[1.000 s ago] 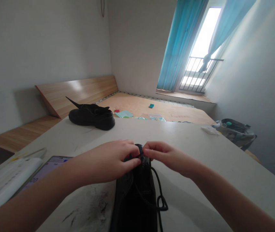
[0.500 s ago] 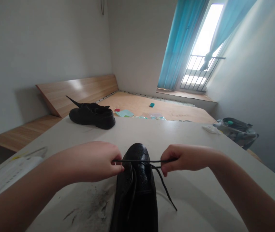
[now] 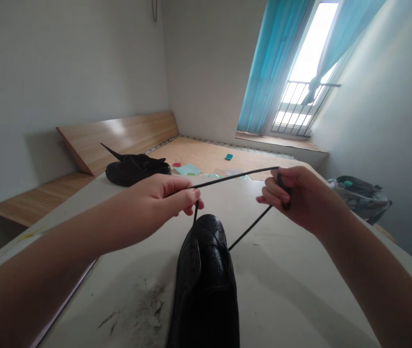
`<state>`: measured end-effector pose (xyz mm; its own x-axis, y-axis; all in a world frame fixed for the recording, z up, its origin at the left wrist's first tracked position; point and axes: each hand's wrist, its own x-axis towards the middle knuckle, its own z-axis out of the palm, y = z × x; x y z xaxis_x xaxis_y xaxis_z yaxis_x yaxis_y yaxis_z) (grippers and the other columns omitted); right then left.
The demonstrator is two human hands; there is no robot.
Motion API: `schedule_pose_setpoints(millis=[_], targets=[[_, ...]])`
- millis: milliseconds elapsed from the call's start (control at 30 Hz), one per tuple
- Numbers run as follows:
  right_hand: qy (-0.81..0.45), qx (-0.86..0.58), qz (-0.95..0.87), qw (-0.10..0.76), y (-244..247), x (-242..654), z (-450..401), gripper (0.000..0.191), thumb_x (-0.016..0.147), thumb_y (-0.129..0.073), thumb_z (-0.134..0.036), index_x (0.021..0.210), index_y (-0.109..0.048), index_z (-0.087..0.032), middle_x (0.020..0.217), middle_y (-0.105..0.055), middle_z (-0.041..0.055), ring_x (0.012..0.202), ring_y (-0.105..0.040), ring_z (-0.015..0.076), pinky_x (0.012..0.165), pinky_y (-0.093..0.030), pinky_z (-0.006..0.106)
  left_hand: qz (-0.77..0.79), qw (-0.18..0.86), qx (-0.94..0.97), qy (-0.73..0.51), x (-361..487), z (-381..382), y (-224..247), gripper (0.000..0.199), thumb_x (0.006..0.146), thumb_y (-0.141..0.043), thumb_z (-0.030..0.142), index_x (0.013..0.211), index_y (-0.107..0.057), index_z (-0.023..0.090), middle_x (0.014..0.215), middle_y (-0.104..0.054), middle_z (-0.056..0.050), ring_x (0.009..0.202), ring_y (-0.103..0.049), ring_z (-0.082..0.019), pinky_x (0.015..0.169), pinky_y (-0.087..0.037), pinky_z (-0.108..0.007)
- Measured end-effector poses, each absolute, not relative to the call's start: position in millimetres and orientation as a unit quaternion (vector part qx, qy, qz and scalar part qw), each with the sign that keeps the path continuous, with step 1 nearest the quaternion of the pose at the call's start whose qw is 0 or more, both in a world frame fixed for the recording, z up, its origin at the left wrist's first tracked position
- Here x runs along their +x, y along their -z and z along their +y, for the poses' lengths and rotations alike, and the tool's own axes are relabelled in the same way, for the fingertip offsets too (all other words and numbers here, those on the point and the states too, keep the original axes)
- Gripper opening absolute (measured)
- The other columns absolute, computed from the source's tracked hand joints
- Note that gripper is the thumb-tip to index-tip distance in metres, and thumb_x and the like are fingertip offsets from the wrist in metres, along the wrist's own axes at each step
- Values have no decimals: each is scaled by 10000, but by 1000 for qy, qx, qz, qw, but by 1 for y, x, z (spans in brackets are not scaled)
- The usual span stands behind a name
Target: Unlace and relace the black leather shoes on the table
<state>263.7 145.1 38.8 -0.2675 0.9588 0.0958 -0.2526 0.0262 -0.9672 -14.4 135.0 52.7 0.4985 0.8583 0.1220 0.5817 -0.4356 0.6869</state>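
A black leather shoe [image 3: 209,270] lies in front of me, its toe pointing away. From its front eyelets a dark shoelace [image 3: 236,178] runs up on both sides. My left hand [image 3: 177,195] pinches the lace just above and left of the toe. Higher up on the right, my right hand [image 3: 285,193] is closed on the lace, with a loop of it across the fingers. One stretch is pulled nearly straight between both hands; another slants from the right hand down to the shoe. A second black shoe [image 3: 129,171] sits at the far left, partly behind my left hand.
The white tabletop [image 3: 292,280] carries dark smudges left of the shoe. Beyond it is a wooden bed surface [image 3: 206,150] with small papers and packets. A grey bag [image 3: 361,198] stands off the right edge.
Both hands have risen away from the shoe, the right one further up and to the right. The lace has lifted from across the toe, and its loose end no longer hangs beside the shoe.
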Motion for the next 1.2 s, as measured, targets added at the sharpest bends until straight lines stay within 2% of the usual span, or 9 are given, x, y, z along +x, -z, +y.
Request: schedule_pose_setpoints(millis=[67, 133, 333, 500, 633, 767, 933, 1100, 1200], targets=[[-664, -322, -471, 484, -45, 262, 141, 352, 876, -542, -254, 539, -455, -199, 471, -299, -73, 396, -232, 76, 422, -372, 192, 401, 367, 796, -266, -11, 130, -55, 363, 924, -460, 456, 811, -702, 209, 820, -708, 4, 697, -569, -147, 658, -451, -247], [-665, -316, -467, 490, -49, 259, 136, 351, 902, -544, -274, 568, -478, -188, 504, -295, -73, 416, -149, 71, 356, -214, 175, 392, 390, 782, -287, -8, 126, -54, 370, 930, -488, 475, 756, -674, 207, 766, -683, 23, 659, -539, -125, 629, -442, -224], [-457, -400, -635, 478, -48, 246, 119, 344, 930, -539, -363, 632, -513, -192, 559, -400, -50, 464, -251, 79, 421, -222, 217, 429, 362, 768, -308, -7, 127, -44, 421, 937, -454, 537, 682, -492, 204, 590, -483, 49, 551, -453, -120, 537, -389, -245], [-219, -522, -793, 223, -43, 236, 111, 383, 934, -495, -473, 674, -562, -200, 585, -477, -25, 548, -417, 116, 499, -310, 254, 473, 216, 823, -228, -7, 127, -43, 369, 938, -411, 518, 854, -623, 227, 771, -623, 11, 707, -567, -184, 632, -397, -296], [-232, -522, -820, 38, -33, 227, 110, 389, 948, -465, -454, 684, -578, -192, 605, -575, -8, 535, -469, 114, 500, -312, 254, 528, 139, 837, -32, -5, 123, -39, 428, 938, -346, 506, 891, -667, 228, 873, -688, -58, 812, -617, -262, 705, -409, -368], [-298, -488, -819, -41, -22, 224, 115, 362, 951, -457, -357, 662, -574, -174, 618, -599, -2, 533, -481, 107, 512, -344, 240, 527, 156, 834, 42, -4, 120, -33, 397, 930, -362, 439, 829, -676, 218, 811, -702, -63, 760, -633, -246, 636, -395, -333], [-403, -438, -803, -31, -17, 231, 125, 325, 956, -468, -367, 774, -646, -166, 624, -536, -18, 556, -466, 106, 530, -379, 233, 486, 192, 852, 26, -6, 122, -33, 370, 925, -386, 401, 755, -659, 218, 719, -686, -28, 641, -598, -194, 530, -314, -294], [-321, -491, -807, 70, -15, 231, 129, 354, 963, -466, -423, 794, -649, -171, 668, -554, 4, 602, -462, 129, 543, -344, 262, 521, 122, 845, -25, -11, 131, -34, 403, 932, -395, 452, 729, -629, 195, 727, -664, -64, 655, -583, -213, 551, -290, -316], [-341, -480, -793, 156, -15, 225, 125, 357, 960, -480, -454, 784, -621, -177, 669, -514, -9, 617, -430, 129, 564, -339, 268, 504, 143, 847, -85, -7, 127, -40, 406, 944, -393, 480, 739, -601, 199, 701, -632, -30, 626, -547, -189, 545, -293, -307]])
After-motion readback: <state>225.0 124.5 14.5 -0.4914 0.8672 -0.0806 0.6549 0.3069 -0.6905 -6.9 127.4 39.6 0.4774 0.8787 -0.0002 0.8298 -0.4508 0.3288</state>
